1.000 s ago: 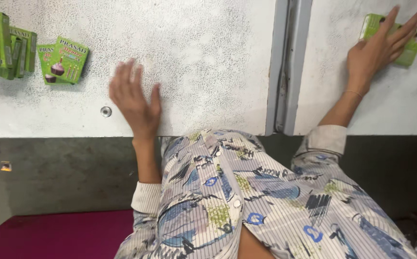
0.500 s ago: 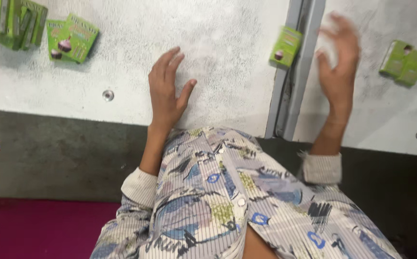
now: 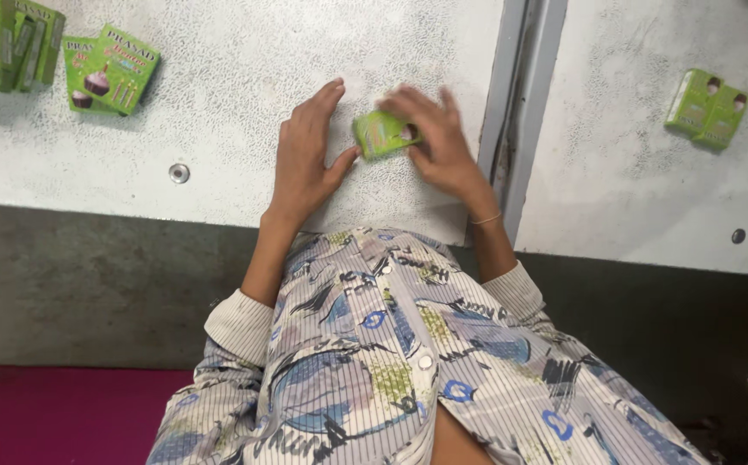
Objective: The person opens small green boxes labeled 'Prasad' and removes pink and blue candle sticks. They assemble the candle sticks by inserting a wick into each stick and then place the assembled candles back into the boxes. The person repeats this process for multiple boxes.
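Head view showed both hands meeting over a small green carton [image 3: 384, 134] lying on the speckled grey table [image 3: 236, 103]. Right hand [image 3: 436, 142] had its fingers curled around the carton's far and right sides, partly hiding it; left hand [image 3: 305, 155] lay flat with fingers spread, thumb touching the carton's left edge. Flat green cartons [image 3: 111, 71] sat well apart at the upper left, beside a stack [image 3: 8, 43]. A metal seam [image 3: 516, 120] divided the table; beyond it stood two upright cartons [image 3: 706, 107].
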